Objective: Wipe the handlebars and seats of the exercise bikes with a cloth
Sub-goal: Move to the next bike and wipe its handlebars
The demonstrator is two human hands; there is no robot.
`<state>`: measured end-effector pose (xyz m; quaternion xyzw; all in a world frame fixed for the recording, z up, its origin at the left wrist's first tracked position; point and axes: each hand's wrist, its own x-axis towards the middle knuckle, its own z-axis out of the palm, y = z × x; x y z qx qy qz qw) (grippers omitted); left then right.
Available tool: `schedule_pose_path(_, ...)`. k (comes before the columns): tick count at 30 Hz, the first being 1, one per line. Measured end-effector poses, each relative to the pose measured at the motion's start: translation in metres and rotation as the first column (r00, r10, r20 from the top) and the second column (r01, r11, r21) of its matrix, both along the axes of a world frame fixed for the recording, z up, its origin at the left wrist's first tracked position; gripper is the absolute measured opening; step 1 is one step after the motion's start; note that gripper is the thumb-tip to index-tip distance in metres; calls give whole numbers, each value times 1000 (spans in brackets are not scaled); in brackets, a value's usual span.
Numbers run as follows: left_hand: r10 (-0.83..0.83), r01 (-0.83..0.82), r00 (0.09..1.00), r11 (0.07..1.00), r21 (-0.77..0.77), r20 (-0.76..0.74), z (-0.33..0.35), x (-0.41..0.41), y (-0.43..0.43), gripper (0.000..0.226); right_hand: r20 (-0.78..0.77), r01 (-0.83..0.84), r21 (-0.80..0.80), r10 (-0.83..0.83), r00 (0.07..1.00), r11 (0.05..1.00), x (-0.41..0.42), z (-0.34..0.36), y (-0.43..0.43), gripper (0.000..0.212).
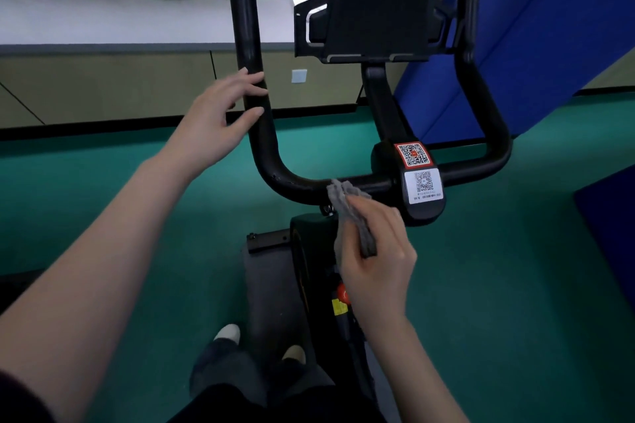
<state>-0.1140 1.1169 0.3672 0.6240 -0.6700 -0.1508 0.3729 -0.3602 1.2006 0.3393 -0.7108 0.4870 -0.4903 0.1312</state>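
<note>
On the handlebar's (pixel 305 184) crossbar, the right hand (pixel 378 261) pinches a grey cloth (pixel 347 209); left hand (pixel 213 124) fingers (pixel 252 81), spread, touch its upright.

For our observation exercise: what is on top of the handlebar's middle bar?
A grey cloth, gripped by the right hand, lies on the handlebar. The bar surface beneath it is hidden.
</note>
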Motion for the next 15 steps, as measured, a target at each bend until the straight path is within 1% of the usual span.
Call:
schedule_pose_path(1,-9,9,1000,1000,-6,-6,0,1,0,27,30,37,-21,-37,999,999,0,-2,2,22)
schedule_pose_path(3,-27,27,1000,999,-30,-13,-2,3,-2,26,89,205,-34,-202,975,978,-3,-4,1,20)
schedule_pose_path(5,-47,47,999,997,-60,-2,-5,5,-4,26,144,380,-13,-374,916,925,-3,-8,-2,21)
schedule_pose_path(6,-58,58,998,996,-74,4,-7,6,-5,26,157,434,-3,-429,890,901,1,-11,-3,21)
schedule_pose_path(8,-78,79,997,993,-91,20,-12,9,-8,26,177,497,31,-494,851,867,15,-17,-3,21)
schedule_pose_path(11,-113,116,993,988,-101,36,-15,13,-13,28,278,568,177,-595,754,804,48,-21,0,18)
schedule_pose_path(13,-126,131,991,985,-110,44,-16,16,-14,29,353,583,233,-626,695,778,71,-19,5,15)
schedule_pose_path(15,-144,150,988,981,-122,60,-15,18,-16,28,391,584,253,-634,668,771,91,-19,12,14)
